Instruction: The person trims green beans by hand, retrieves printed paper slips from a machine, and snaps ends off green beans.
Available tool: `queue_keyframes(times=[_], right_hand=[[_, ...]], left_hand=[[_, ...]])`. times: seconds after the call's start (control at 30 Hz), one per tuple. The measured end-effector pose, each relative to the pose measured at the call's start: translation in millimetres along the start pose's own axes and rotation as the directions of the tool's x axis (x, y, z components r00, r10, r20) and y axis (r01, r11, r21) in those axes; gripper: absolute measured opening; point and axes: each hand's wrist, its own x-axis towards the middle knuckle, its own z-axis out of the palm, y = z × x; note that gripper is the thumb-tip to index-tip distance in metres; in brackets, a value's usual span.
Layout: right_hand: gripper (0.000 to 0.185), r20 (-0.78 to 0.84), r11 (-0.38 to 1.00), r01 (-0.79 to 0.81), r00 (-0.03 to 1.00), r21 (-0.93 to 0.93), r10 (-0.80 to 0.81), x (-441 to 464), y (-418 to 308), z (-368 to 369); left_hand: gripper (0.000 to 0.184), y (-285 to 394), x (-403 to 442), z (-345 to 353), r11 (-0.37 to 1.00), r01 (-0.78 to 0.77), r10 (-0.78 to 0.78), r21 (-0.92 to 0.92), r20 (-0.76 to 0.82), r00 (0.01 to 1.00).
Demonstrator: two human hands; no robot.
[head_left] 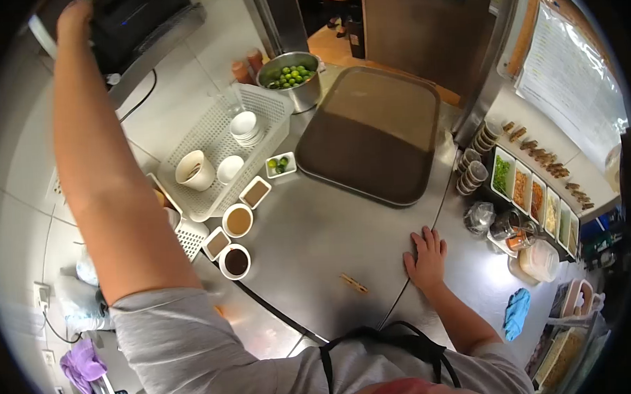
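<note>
My left arm stretches up to the top left, where my left hand [74, 19] is at the edge of a dark screen-like device [135, 25]; its fingers are hidden. My right hand [427, 257] lies on the metal counter [317, 232], fingers spread and nothing in them. A wooden clothespin [354, 283] lies to its left. Farther off is a large brown tray [372, 134]. Left of centre stand two round cups of sauce, one light brown [238, 220] and one dark [234, 262], beside small rectangular dishes [255, 192] of brown sauce.
A white perforated basket [273, 118] holds small bowls and a cup. Behind it is a metal pot [304, 97] of green citrus. At right are garnish containers [519, 188], stacked lidded cups [473, 176], jars and a blue cloth [517, 313]. A person's legs [337, 23] show beyond the doorway.
</note>
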Motion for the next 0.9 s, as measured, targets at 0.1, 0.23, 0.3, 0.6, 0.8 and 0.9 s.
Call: queue_keyframes(times=[0.1, 0.23, 0.3, 0.6, 0.8, 0.9], right_hand=[[0.043, -0.016, 1.0, 0.014, 1.0, -0.017, -0.015, -2, 2, 0], [0.043, -0.038, 0.999, 0.021, 0.999, -0.034, -0.023, -6, 5, 3], [0.043, -0.048, 0.999, 0.022, 0.999, -0.028, -0.024, -7, 6, 3], [0.046, 0.002, 0.996, 0.043, 0.999, -0.074, -0.043, -12, 16, 11], [0.046, 0.003, 0.993, 0.085, 0.996, -0.079, -0.085, -17, 16, 10], [0.044, 0.01, 0.989, 0.128, 0.992, -0.068, -0.128, -17, 20, 10]], left_hand=[[0.034, 60, -68, 1, 0.948, -0.102, 0.165, 0.301, -0.191, 0.968], [0.026, 130, -158, -1, 0.943, -0.151, 0.222, 0.296, -0.22, 0.95], [0.019, 136, -183, 2, 0.902, -0.333, 0.415, 0.276, -0.334, 0.846], [0.009, 236, -395, -105, 0.675, 0.373, -0.224, -0.637, 0.304, 0.926], [0.018, 278, -513, -196, 0.602, 0.492, -0.349, -0.629, 0.347, 0.87], [0.021, 287, -561, -238, 0.594, 0.516, -0.42, -0.617, 0.309, 0.853]])
